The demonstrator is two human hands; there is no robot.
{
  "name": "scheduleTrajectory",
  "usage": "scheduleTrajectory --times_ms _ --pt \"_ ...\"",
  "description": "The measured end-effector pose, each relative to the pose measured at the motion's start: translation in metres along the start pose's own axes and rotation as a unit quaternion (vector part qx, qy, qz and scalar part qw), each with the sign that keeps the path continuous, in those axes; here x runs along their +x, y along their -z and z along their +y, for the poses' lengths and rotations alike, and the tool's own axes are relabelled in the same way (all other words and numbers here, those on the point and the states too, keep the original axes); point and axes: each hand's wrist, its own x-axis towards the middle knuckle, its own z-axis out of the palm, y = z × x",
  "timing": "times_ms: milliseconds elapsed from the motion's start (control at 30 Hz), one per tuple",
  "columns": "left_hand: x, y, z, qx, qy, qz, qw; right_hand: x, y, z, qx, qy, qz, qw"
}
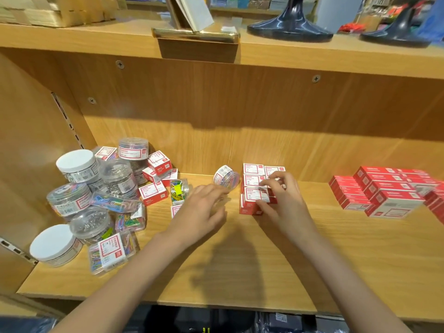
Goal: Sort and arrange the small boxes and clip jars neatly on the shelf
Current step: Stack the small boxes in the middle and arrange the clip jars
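- Wood-grain shelf board carries everything; two bare forearms reach in over its near edge.
- Left hand is held low over the board, its fingers loosely spread and reaching forward; whether the fingertips touch the jar ahead cannot be told, and it grips nothing that shows.
- Right hand rests on the near right side of a block of small red-and-white cardboard boxes, fingers curled over the top and front of it, thumb at the lower edge.
- Just beyond the left hand's fingertips, a small clear plastic jar of coloured paper clips lies tipped on its side, close beside the block of boxes.
- Left of the left hand sits a small clear box of coloured clips, with loose red-and-white boxes scattered around and behind it.
- Further left, a heap of clear round clip jars is piled, some upright, some tilted, with two white-lidded jars among them and clear flat cases of coloured clips at its near side.
- Right of the right hand, well apart, stand stacked red staple boxes.
- Beyond, on the upper shelf, two dark flared stands show.
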Motion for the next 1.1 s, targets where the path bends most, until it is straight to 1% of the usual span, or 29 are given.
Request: scheduleTrajectory --times_ms 100,133,167,233,267,333,367,433,500,533,600,700,767,800,867,933,1033,1100 --pt "-0.015 0.017 -0.011 0.016 0.029 0.059 0.998 0.022 -0.009 -0.013 -0.019 0.049 -0.004 0.999" --pt "-0.020 0.022 -0.015 0.023 0.050 0.074 0.996 0.032 -0.017 -0.018 -0.046 0.065 -0.007 0.997" --pt "-0.025 0.027 -0.020 0.031 0.073 0.082 0.993 0.043 -0.024 -0.024 -0.085 0.064 -0.034 0.994" --pt "-0.032 0.033 -0.028 0.043 0.116 0.071 0.990 0.065 -0.037 -0.035 -0.198 0.016 -0.130 0.972" --pt "-0.035 0.037 -0.030 0.037 0.130 0.059 0.989 0.074 -0.043 -0.039 -0.245 0.003 -0.161 0.956" --pt "-0.039 0.042 -0.035 0.006 0.148 0.044 0.988 0.084 -0.052 -0.046 -0.290 0.012 -0.178 0.940" --pt "-0.040 0.044 -0.036 -0.007 0.152 0.045 0.987 0.086 -0.056 -0.048 -0.286 0.023 -0.176 0.942" --pt "-0.043 0.047 -0.039 -0.009 0.160 0.066 0.985 0.089 -0.062 -0.051 -0.230 0.053 -0.192 0.953" --pt "-0.043 0.050 -0.039 0.000 0.180 0.088 0.980 0.092 -0.065 -0.054 -0.133 0.088 -0.240 0.958" --pt "-0.042 0.051 -0.039 0.008 0.191 0.096 0.977 0.093 -0.067 -0.056 -0.091 0.098 -0.271 0.953" --pt "-0.039 0.053 -0.040 0.015 0.219 0.106 0.970 0.093 -0.069 -0.060 -0.040 0.094 -0.329 0.939" --pt "-0.034 0.054 -0.042 0.013 0.255 0.110 0.960 0.089 -0.073 -0.058 -0.016 0.068 -0.368 0.927" --pt "-0.032 0.054 -0.043 0.014 0.276 0.114 0.954 0.089 -0.074 -0.054 -0.006 0.049 -0.357 0.933" --pt "-0.031 0.053 -0.044 0.013 0.287 0.115 0.951 0.090 -0.074 -0.052 0.004 0.042 -0.338 0.940" --pt "-0.032 0.049 -0.047 0.014 0.308 0.106 0.945 0.093 -0.072 -0.051 0.051 0.023 -0.276 0.960" --pt "-0.033 0.044 -0.048 0.027 0.312 0.085 0.946 0.095 -0.067 -0.056 0.118 0.014 -0.225 0.967" --pt "-0.035 0.043 -0.050 0.034 0.313 0.062 0.947 0.097 -0.064 -0.073 0.156 0.052 -0.220 0.962" --pt "-0.037 0.042 -0.051 0.017 0.300 0.055 0.952 0.095 -0.067 -0.084 0.157 0.080 -0.236 0.956"
